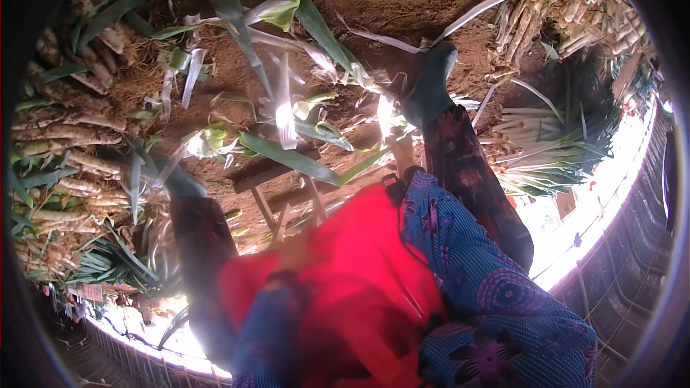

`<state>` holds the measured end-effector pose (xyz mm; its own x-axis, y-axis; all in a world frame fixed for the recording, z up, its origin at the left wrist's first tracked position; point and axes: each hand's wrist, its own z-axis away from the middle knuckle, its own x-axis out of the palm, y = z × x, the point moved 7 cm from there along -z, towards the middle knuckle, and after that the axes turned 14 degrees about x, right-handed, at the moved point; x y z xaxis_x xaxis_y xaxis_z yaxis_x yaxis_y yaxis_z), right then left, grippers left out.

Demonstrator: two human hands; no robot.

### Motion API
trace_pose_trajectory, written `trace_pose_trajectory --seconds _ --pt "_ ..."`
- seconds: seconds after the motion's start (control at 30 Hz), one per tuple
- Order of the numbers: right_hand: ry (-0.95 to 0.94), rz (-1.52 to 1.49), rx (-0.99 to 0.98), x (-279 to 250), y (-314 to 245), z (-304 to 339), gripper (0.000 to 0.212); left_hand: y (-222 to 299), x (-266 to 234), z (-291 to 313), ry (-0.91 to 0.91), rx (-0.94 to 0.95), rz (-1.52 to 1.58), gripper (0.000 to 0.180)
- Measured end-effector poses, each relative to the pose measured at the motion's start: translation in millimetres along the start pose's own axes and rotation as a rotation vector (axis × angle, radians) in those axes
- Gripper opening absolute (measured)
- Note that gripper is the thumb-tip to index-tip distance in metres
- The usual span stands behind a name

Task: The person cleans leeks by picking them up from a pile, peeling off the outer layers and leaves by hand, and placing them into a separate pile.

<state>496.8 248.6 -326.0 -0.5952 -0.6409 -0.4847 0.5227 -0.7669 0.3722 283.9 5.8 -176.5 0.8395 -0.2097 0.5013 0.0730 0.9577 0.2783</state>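
My right hand point(404, 152) reaches down between my knees, its fingers closed at the lower end of a pale, brightly lit leek point(387, 111). Glare hides some of its fingertips. My left hand point(291, 250) is smeared by motion in front of the red apron point(359, 244), and its fingers cannot be made out. Beyond my hands, a long green leek leaf point(291, 158) lies across the litter. A white peeled leek sheath point(284, 108) stands out among the loose leaves on the brown soil. A small wooden frame point(277, 179) sits just ahead of my left hand.
Untrimmed leeks with roots point(79, 133) are heaped along the left. More rooted leeks point(525, 25) lie at the far right, and cleaned white leeks point(528, 133) are piled nearer. My boots point(433, 82) are planted on both sides. A ribbed curved wall point(611, 294) bounds the right.
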Motion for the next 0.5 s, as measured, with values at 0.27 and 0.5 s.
trace_pose_trajectory --seconds 0.27,0.5 --pt "0.087 0.015 -0.177 8 -31 -44 0.085 -57 37 -28 -0.006 0.246 0.249 0.097" --pt "0.098 -0.390 -0.181 42 -39 -38 0.061 -51 40 -18 0.046 0.418 0.612 0.072"
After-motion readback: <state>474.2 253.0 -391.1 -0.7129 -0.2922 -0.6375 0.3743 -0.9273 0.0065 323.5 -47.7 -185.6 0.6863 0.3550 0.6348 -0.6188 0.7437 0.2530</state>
